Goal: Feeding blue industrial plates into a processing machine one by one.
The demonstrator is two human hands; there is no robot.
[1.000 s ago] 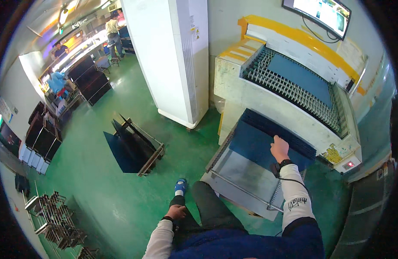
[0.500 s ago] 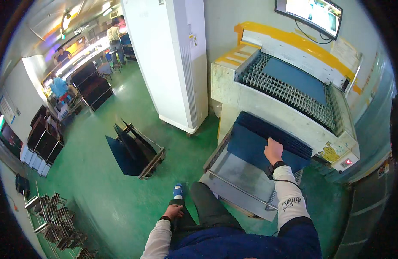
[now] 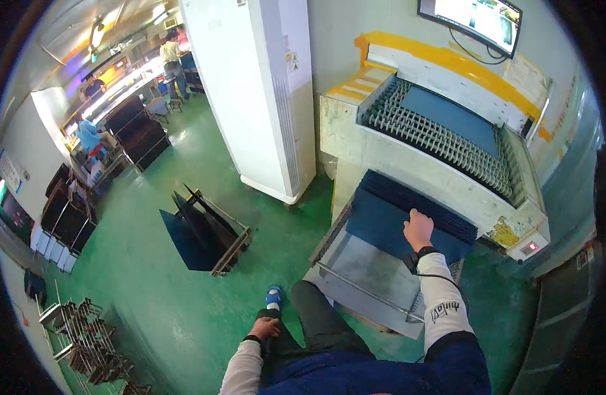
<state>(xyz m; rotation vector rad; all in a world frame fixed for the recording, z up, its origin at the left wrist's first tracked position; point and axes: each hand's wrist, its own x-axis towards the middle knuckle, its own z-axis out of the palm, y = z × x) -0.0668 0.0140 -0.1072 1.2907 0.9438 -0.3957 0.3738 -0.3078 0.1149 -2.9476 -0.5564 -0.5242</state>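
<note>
My right hand [image 3: 419, 229] is closed at the upper edge of the front dark blue panel [image 3: 375, 222], its fingertips hidden behind that edge. Behind this sheet several more dark blue panels [image 3: 398, 193] lean close together in a metal rack [image 3: 369, 306]. On my leg rests my left hand [image 3: 266, 328], its fingers curled together and nothing visible in them. Another blue panel [image 3: 451, 118] lies on the rollers of a pale machine [image 3: 355, 138] just beyond the rack.
Left of my feet stands a small rack [image 3: 234, 253] holding dark panels [image 3: 194, 240]. A tall white cabinet-like unit [image 3: 250, 99] rises ahead. Stacked metal frames [image 3: 86, 336] are at the lower left. A screen [image 3: 471, 23] hangs above the machine. People work at the far left bench.
The view has shifted very slightly. Both hands stay in nearly the same places, and the panels in the rack look unmoved.
</note>
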